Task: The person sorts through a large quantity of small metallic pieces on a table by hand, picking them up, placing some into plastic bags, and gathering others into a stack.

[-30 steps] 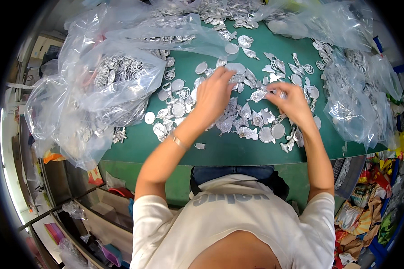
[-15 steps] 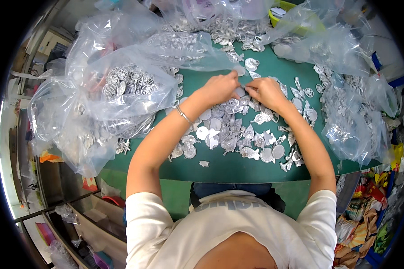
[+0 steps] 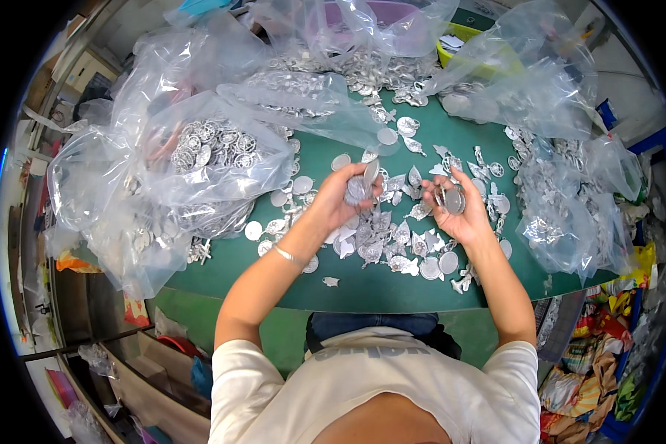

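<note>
Green and bare along its near edge, the surface [image 3: 392, 296] carries a loose pile of silvery metal charms [image 3: 377, 233], the landmark for the rest. Above the pile's far left part, the fingers of the left hand [image 3: 334, 196] curl around several flat discs [image 3: 357, 191], one of them standing on edge near the fingertips. Above the pile's far right part, the right hand [image 3: 462, 220] is turned palm up, its fingers half bent around a few shiny discs [image 3: 455, 201]; their exact number cannot be told.

Half a second ago the two hands were close together over the far side of the pile; now they are apart, with a clear gap between them. Each hand now carries its own lot, so these discs are off the surface, while many mixed charms remain in the pile.

Farther out, a clear bag [image 3: 214, 177] of ring-like charms lies left of the pile, and another plastic bag [image 3: 570, 207] with metal pieces lies to its right. Well beyond the pile are a purple tub [image 3: 414, 16] and a yellow-green bin [image 3: 465, 31]. One small tag [image 3: 331, 282] lies alone on the pile's near side.
</note>
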Demonstrator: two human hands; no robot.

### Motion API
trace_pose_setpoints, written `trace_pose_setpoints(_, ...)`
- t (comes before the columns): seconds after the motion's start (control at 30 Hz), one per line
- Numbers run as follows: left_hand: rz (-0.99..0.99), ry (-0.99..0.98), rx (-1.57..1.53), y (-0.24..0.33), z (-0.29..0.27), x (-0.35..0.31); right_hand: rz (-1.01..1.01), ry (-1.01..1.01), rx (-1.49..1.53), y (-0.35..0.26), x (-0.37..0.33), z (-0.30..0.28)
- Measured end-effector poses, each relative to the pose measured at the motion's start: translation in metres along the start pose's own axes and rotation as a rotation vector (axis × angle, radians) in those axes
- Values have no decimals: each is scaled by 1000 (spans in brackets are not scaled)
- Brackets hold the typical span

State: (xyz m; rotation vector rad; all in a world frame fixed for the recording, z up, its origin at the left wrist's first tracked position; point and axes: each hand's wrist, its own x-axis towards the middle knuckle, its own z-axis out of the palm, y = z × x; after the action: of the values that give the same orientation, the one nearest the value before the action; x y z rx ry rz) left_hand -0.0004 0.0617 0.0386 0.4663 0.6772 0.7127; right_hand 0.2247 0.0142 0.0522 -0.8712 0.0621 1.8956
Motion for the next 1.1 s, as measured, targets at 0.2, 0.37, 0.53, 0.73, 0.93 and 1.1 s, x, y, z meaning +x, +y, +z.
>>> trace_pose_setpoints(0.2, -79, -46, 280, 1, 2, 7, -189, -137, -464, -29, 41, -14)
trace_pose_setpoints(0.37, 45, 74, 358, 11, 1, 49, -669, 188, -1573, -66, 107, 29)
trace_pose_setpoints(0.53, 301, 178, 495, 25, -6, 72, -723, 414, -2438, -61, 147, 60)
trace_pose_setpoints(0.73, 348, 153, 573, 34, -7, 63, -662, 202, -1881, -89, 120, 49)
trace_pose_setpoints(0.93, 254, 24, 599, 11, -3, 45, -455, 154, -1321, -77, 69, 16)
trace_pose_setpoints(1.1, 193, -15, 655, 0, 8, 33, -385, 115, -1124, -67, 44, 2)
